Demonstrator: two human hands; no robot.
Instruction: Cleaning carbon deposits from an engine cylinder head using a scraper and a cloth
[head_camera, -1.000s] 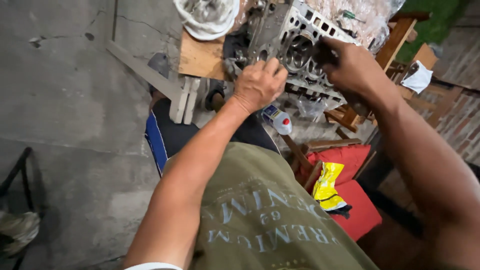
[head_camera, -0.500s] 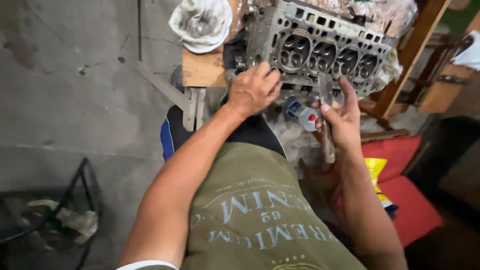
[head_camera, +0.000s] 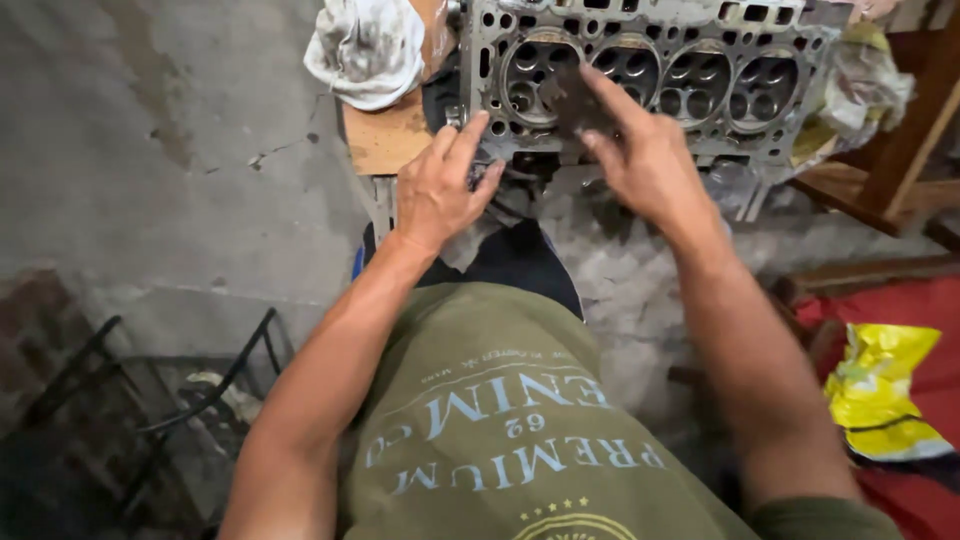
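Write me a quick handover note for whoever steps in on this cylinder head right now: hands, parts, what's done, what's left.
Left hand: open, fingertips braced on the lower left edge of the cylinder head.
Right hand: pressing a small dark abrasive pad against the head's face, between the first two chambers.
Head stands on edge on the wooden support, white rag beside it.
Done: cannot tell how much of the face is cleaned.
Left: the grime visible around the chambers.
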